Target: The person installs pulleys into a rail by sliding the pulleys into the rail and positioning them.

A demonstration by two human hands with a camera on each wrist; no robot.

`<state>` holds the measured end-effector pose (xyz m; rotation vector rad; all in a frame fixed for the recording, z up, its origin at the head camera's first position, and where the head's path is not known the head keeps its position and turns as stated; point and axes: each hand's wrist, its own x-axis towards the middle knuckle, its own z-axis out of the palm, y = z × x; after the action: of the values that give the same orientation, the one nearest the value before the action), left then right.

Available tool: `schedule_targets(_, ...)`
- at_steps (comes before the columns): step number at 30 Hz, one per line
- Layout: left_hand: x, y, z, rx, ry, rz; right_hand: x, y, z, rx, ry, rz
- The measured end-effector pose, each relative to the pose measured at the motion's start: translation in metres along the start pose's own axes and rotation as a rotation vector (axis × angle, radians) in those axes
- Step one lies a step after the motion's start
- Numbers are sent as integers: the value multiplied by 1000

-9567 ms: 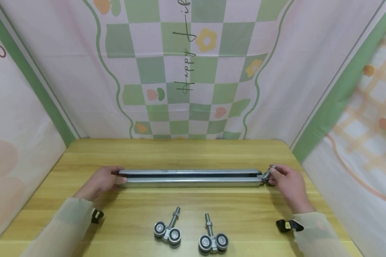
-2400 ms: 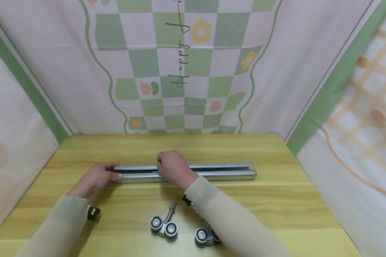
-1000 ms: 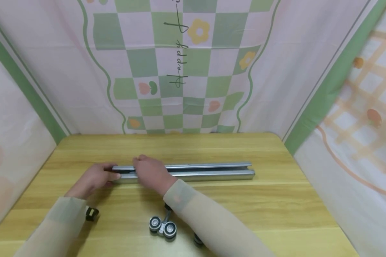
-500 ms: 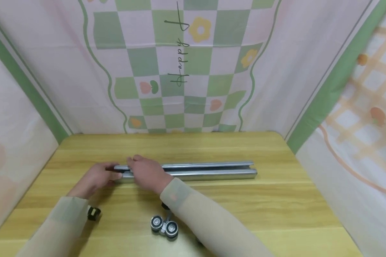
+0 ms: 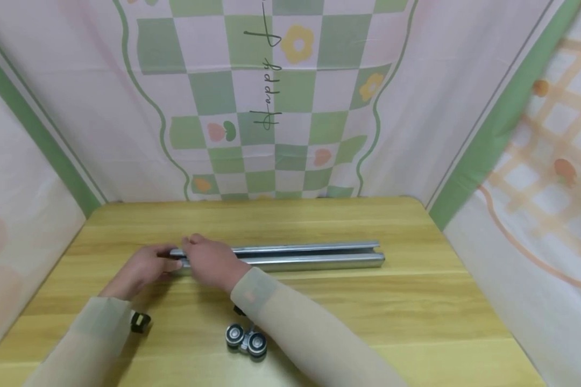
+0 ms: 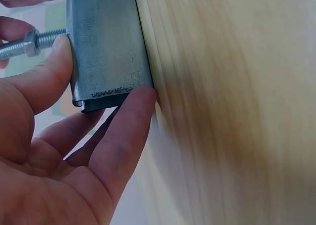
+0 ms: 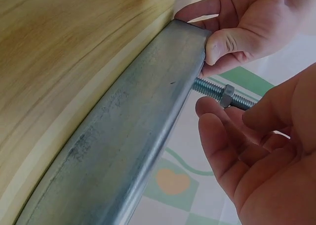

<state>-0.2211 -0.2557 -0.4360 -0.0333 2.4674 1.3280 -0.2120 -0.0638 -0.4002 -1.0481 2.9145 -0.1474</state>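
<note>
- My L hand (image 5: 145, 267) grips rail (image 5: 314, 262) by its L end.
- My R hand (image 5: 213, 263) pinches bolt (image 7: 210, 89) sticking out of rail nr that end.
- Step, I'd guess: positioning bolt along rail.
- Next prob needs steady rail.

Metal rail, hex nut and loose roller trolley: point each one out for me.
Metal rail (image 5: 310, 263), head view: on its near side wall.
Hex nut (image 7: 227, 96), right wrist view: on its faceted side.
Loose roller trolley (image 5: 245, 341), head view: on its body, between two wheels.
</note>
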Motion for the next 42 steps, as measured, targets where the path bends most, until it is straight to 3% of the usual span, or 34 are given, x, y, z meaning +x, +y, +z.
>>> schedule_targets(23, 1, 1, 0, -24, 1, -53, 5, -9, 6, -8, -39, 19)
schedule_targets(30, 2, -1, 0, -26, 14, -30, 3, -6, 8, 50, -42, -9)
schedule_targets(37, -4, -5, -1, 0, 37, -26, -12, 11, 0, 159, -25, -36)
schedule_targets(42, -1, 0, 3, 29, 50, -7, -46, 47, -18, 147, 13, -53)
